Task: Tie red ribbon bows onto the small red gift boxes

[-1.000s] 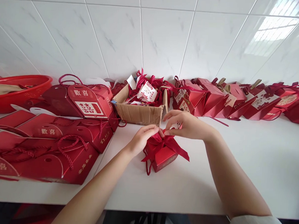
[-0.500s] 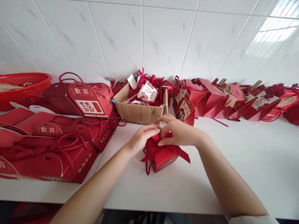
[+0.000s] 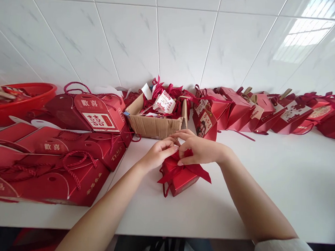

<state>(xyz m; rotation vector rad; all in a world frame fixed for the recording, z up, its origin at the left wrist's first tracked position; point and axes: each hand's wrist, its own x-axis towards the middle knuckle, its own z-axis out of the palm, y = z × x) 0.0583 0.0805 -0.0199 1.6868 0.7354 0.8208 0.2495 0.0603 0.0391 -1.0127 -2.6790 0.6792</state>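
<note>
A small red box (image 3: 183, 183) stands on the white table, with a wide red ribbon (image 3: 169, 173) across its top and a twisted cord hanging at its left side. Over the ribbon's knot, my right hand (image 3: 198, 147) pinches the red ribbon between thumb and fingers. My left hand (image 3: 162, 153) is beside it, thumb and fingers closed together at the ribbon's upper left part; the fingertips of both hands nearly meet. The ribbon's two tails spread left and right over the box. What lies behind the fingers is partly hidden.
Behind my hands, a cardboard box (image 3: 156, 127) holds red ribbons and tags. Red gift boxes (image 3: 98, 115) with cord handles are stacked at the left. More red boxes (image 3: 237, 106) line the tiled wall at right. Another person's hand (image 3: 2, 93) reaches into a red basin (image 3: 18, 109).
Another person's hand and red packets have come into view at the red basin. My hands keep nearly the same pose at the ribbon; the view has shifted slightly.
</note>
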